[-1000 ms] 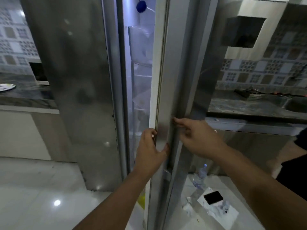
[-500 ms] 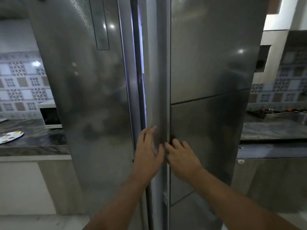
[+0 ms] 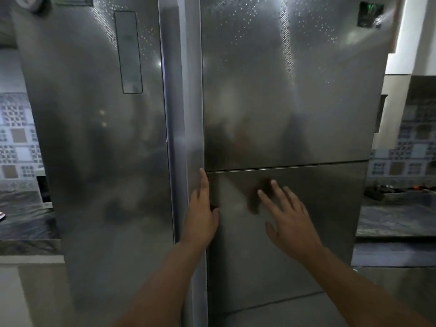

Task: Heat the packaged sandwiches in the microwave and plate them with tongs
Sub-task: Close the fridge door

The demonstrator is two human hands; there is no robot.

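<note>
A tall steel fridge (image 3: 283, 114) fills almost the whole scene, its two doors side by side and meeting at a vertical seam just left of centre. The left door (image 3: 101, 161) carries a narrow upright panel (image 3: 128, 51) high up; the right door (image 3: 295, 90) is crossed by a horizontal line about halfway down, with a second, lower panel (image 3: 295, 232) beneath it. The steel is glossy and shows blurred reflections and small specks of light. Behind the fridge on the far left runs a dark stone counter (image 3: 21, 220) under a patterned tiled wall (image 3: 16, 142), and on the far right another dark counter (image 3: 396, 218) sits below more patterned tiles, with something dark and low lying on it that I cannot make out. Two bare forearms reach up from the near edge. The left hand (image 3: 201, 213) lies along the inner edge of the right door just below the horizontal line, its fingers straight and pointing up, its thumb tucked against the door's edge. The right hand (image 3: 286, 215) is spread with fingers straight and apart in front of the lower panel; whether the fingertips actually touch the steel I cannot tell. Neither hand holds anything. The packaged sandwiches are nowhere to be seen from here, and neither are the microwave or the tongs.
</note>
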